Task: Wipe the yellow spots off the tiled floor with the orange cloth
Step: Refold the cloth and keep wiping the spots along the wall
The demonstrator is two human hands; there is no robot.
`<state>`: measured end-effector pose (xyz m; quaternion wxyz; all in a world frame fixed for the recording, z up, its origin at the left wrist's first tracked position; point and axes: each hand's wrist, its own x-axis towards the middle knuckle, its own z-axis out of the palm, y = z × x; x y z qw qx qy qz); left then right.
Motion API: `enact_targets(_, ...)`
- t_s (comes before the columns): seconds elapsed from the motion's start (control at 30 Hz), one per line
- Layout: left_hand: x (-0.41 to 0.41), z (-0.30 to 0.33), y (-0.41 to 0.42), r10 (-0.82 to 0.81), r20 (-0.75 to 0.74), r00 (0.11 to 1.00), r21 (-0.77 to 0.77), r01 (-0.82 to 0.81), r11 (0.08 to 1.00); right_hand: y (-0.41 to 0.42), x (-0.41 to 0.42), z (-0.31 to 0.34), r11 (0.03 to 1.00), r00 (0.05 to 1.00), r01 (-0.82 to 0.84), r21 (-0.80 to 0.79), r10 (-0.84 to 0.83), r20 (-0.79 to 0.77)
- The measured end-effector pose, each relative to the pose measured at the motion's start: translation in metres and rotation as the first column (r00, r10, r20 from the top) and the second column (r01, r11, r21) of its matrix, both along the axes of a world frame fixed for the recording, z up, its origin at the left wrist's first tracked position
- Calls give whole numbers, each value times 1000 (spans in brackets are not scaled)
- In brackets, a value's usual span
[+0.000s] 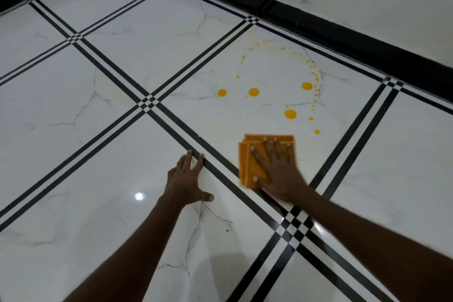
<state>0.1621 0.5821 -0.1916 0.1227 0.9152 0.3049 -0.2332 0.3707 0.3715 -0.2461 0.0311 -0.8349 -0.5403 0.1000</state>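
Early | our right hand (277,169), fingers (266,148) spread, presses cloth (257,167) | left hand (186,181) flat on floor (98,154) | spots (290,114) all left

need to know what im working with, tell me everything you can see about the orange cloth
The orange cloth is a soft-looking fabric folded into a rough rectangle, with offset layers showing along its far and left edges. It lies flat on the white marble-look floor tile, beside the black double stripe, on the near side of the yellow spots and not touching them. The right hand presses on it with fingers spread straight, covering its right part. The left hand rests on the floor apart from it.
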Motion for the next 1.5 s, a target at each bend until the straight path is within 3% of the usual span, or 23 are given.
enact_targets(0.07,1,0,-1,-8,-15,1000,13,9,1000,-9,-28,-1,995,994,-101,26,101,-38)
enact_targets(0.13,1,0,0,-18,-24,1000,25,18,1000,-15,-36,5,995,990,-75,63,82,-116)
enact_targets(0.23,2,-3,1,-33,-22,999,49,34,998,-19,-31,23,937,926,298,181,-238,-293)
enact_targets(0.3,2,-6,0,-35,-27,999,67,37,997,-23,-24,39,744,792,600,295,-497,-355)
enact_targets(0.37,2,-8,-3,-23,-28,999,75,25,997,-20,-20,54,629,650,751,199,-653,-390)
enact_targets(0.43,4,-8,-6,-8,-26,1000,65,9,998,-12,-20,62,622,554,782,-40,-724,-410)
enact_targets(0.5,6,-7,-7,-6,-37,999,63,8,998,-4,-20,60,593,454,781,-197,-755,-474)
enact_targets(0.57,7,-6,-6,-3,-48,999,65,6,998,1,-19,55,585,401,771,-251,-752,-523)
enact_targets(0.73,8,-5,-7,-10,-72,997,75,15,997,-1,-12,63,665,448,709,-233,-681,-579)
enact_targets(0.8,8,-5,-7,-9,-77,997,78,15,997,-5,-5,74,644,336,724,-247,-641,-690)
enact_targets(0.87,8,-5,-6,-18,-71,997,79,24,997,-11,7,94,573,157,778,-257,-574,-804)
enact_targets(0.9,8,-4,-5,-21,-67,998,74,26,997,-16,16,105,537,120,810,-234,-543,-831)
enact_targets(0.93,8,-3,-5,-19,-63,998,68,24,997,-21,25,117,522,156,833,-182,-537,-829)
enact_targets(0.97,8,-2,-5,-13,-63,998,61,17,998,-25,36,128,535,253,839,-103,-550,-796)
enact_targets(1.03,7,-1,-5,-9,-69,998,56,13,998,-32,52,151,611,484,789,66,-551,-680)
enact_targets(1.13,8,-1,-5,-18,-69,997,58,22,998,-36,62,167,728,696,664,169,-519,-496)
enact_targets(1.27,8,-2,-5,-16,-78,997,57,20,998,-16,41,144,845,784,520,123,-416,-460)
enact_targets(1.33,8,-1,-5,-21,-85,996,62,26,998,-10,24,112,820,758,553,151,-419,-501)
enact_targets(1.4,12,2,-5,-32,-122,992,59,39,997,-12,13,72,826,811,539,168,-455,-368)
enact_targets(1.5,29,13,-1,-24,-104,994,58,30,998,-31,26,12,957,956,289,-11,-289,-55)
